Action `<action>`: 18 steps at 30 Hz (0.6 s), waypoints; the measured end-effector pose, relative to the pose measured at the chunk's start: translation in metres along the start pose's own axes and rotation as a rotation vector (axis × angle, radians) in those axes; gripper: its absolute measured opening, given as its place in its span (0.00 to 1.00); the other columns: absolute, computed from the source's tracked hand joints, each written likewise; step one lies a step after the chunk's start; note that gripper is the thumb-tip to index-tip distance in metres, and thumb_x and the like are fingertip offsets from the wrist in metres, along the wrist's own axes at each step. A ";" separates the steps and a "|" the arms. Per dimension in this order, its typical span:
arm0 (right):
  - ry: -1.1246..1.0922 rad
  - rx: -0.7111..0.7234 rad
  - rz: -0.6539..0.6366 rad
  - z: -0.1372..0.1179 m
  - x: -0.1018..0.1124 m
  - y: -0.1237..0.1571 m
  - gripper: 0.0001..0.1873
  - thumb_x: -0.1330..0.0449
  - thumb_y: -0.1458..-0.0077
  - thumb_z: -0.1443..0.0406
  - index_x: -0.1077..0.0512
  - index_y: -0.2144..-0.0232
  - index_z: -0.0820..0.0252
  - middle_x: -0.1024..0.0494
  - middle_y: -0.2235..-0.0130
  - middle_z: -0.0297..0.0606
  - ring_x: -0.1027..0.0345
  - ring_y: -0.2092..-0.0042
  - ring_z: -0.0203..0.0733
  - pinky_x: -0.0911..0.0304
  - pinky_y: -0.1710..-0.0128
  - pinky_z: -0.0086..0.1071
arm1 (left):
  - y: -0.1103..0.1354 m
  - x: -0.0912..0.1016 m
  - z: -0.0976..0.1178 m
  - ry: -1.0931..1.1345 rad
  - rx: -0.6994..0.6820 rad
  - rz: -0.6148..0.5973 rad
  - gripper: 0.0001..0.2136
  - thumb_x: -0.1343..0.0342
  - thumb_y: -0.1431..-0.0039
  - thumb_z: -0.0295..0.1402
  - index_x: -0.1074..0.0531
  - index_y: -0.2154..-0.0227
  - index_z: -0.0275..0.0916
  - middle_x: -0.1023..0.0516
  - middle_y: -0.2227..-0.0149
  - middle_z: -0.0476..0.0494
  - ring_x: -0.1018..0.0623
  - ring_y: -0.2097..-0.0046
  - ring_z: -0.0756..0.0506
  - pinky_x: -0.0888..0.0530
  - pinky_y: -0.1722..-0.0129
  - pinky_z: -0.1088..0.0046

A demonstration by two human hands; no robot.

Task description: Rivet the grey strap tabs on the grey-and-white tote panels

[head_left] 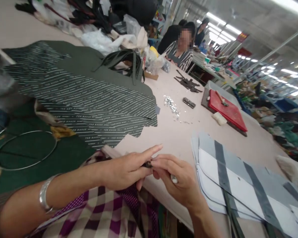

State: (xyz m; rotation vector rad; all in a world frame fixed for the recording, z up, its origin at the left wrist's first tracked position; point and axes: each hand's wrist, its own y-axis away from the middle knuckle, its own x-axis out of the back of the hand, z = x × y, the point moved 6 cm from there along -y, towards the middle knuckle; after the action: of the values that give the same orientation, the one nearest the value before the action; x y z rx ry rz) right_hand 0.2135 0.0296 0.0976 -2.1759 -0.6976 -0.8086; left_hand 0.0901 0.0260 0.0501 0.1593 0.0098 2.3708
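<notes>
My left hand [129, 170] and my right hand [180, 177] meet at the table's near edge, above a checked apron [96, 215]. Between their fingertips is a small dark piece [147, 164], mostly covered, so its kind cannot be made out. The left index finger points outward while the fingers below close on the piece. My right thumb and fingers pinch its other end. A small shiny metal bit [173, 178] shows within the curled right hand. Beyond lie scattered small silvery metal pieces [172, 106] and a short row of dark strips [189, 102].
Dark fabric panels with white lettering [96, 109] spread at left, dark straps [131, 62] on top. Grey-and-white panels [235, 185] lie right. A red board [228, 110] carries a small hammer [222, 99]; a white block [219, 118] is beside it. A person in stripes [181, 56] sits at the far end.
</notes>
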 end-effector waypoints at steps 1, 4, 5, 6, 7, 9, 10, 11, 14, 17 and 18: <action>0.003 0.018 0.002 -0.002 -0.004 -0.004 0.13 0.44 0.39 0.76 0.26 0.56 0.58 0.20 0.64 0.37 0.25 0.64 0.34 0.29 0.63 0.26 | 0.004 0.002 -0.001 0.010 -0.003 0.005 0.32 0.58 0.32 0.33 0.65 0.30 0.36 0.29 0.77 0.55 0.25 0.72 0.50 0.27 0.64 0.75; -0.019 -0.008 -0.014 -0.005 -0.019 -0.013 0.11 0.44 0.39 0.75 0.28 0.59 0.56 0.20 0.66 0.34 0.25 0.62 0.35 0.30 0.62 0.27 | 0.025 0.008 -0.016 0.002 0.023 0.065 0.31 0.57 0.32 0.32 0.62 0.30 0.39 0.27 0.77 0.55 0.25 0.73 0.51 0.27 0.65 0.76; -0.019 -0.041 -0.027 -0.004 -0.024 -0.014 0.11 0.44 0.39 0.75 0.28 0.60 0.56 0.20 0.66 0.34 0.25 0.62 0.35 0.31 0.62 0.26 | 0.035 0.009 -0.026 -0.001 0.037 0.098 0.30 0.57 0.32 0.32 0.59 0.30 0.41 0.25 0.74 0.54 0.25 0.73 0.52 0.27 0.65 0.76; -0.008 -0.082 -0.042 0.000 -0.028 -0.014 0.09 0.44 0.39 0.74 0.28 0.61 0.56 0.20 0.66 0.33 0.25 0.62 0.34 0.31 0.63 0.26 | 0.046 0.011 -0.039 -0.013 0.057 0.145 0.28 0.58 0.32 0.31 0.55 0.31 0.42 0.22 0.70 0.52 0.25 0.73 0.52 0.27 0.65 0.76; 0.020 -0.131 -0.056 0.005 -0.031 -0.012 0.08 0.43 0.39 0.73 0.28 0.61 0.55 0.21 0.65 0.33 0.25 0.63 0.33 0.32 0.63 0.25 | 0.058 0.012 -0.054 -0.050 0.086 0.207 0.26 0.58 0.31 0.31 0.51 0.32 0.43 0.21 0.65 0.50 0.24 0.70 0.52 0.26 0.62 0.76; 0.121 -0.228 -0.070 0.021 -0.033 -0.007 0.05 0.42 0.38 0.69 0.27 0.61 0.54 0.21 0.65 0.31 0.26 0.65 0.33 0.33 0.64 0.24 | 0.082 0.015 -0.090 -0.268 0.189 0.331 0.23 0.56 0.32 0.30 0.43 0.36 0.43 0.21 0.54 0.47 0.21 0.59 0.50 0.25 0.54 0.73; 0.189 -0.265 -0.070 0.031 -0.034 -0.004 0.05 0.41 0.38 0.67 0.27 0.61 0.53 0.20 0.64 0.31 0.26 0.66 0.33 0.34 0.65 0.24 | 0.093 0.016 -0.109 -0.411 0.263 0.377 0.21 0.54 0.33 0.29 0.38 0.38 0.42 0.22 0.53 0.45 0.22 0.55 0.48 0.25 0.52 0.70; 0.269 -0.293 -0.071 0.040 -0.034 -0.002 0.06 0.41 0.38 0.64 0.26 0.59 0.52 0.20 0.64 0.31 0.26 0.67 0.33 0.34 0.66 0.25 | 0.102 0.015 -0.127 -0.545 0.339 0.399 0.18 0.53 0.34 0.29 0.34 0.42 0.40 0.22 0.53 0.42 0.22 0.54 0.45 0.24 0.52 0.67; 0.547 -0.316 -0.108 0.064 -0.041 -0.001 0.13 0.45 0.37 0.58 0.24 0.56 0.52 0.20 0.63 0.34 0.26 0.70 0.37 0.35 0.71 0.29 | 0.117 0.007 -0.174 -0.710 0.482 0.364 0.11 0.51 0.35 0.30 0.26 0.55 0.35 0.23 0.57 0.37 0.21 0.60 0.41 0.22 0.62 0.62; 0.728 -0.321 -0.208 0.076 -0.053 -0.005 0.20 0.51 0.37 0.54 0.22 0.60 0.55 0.20 0.66 0.38 0.26 0.73 0.42 0.37 0.74 0.33 | 0.120 -0.011 -0.213 -0.684 0.528 0.277 0.08 0.47 0.34 0.33 0.26 0.60 0.34 0.23 0.62 0.42 0.22 0.63 0.46 0.22 0.63 0.65; 0.755 -0.336 -0.234 0.078 -0.057 -0.005 0.21 0.52 0.38 0.53 0.22 0.62 0.55 0.20 0.67 0.39 0.26 0.73 0.43 0.37 0.74 0.34 | 0.120 -0.019 -0.224 -0.680 0.534 0.245 0.08 0.45 0.34 0.34 0.27 0.60 0.33 0.23 0.63 0.44 0.22 0.64 0.47 0.22 0.63 0.67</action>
State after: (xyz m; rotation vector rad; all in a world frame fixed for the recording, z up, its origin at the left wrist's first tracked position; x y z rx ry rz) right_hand 0.1988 0.0792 0.0156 -1.8463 -0.4387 -1.8429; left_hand -0.0060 -0.0647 -0.1675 1.2691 0.3118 2.3791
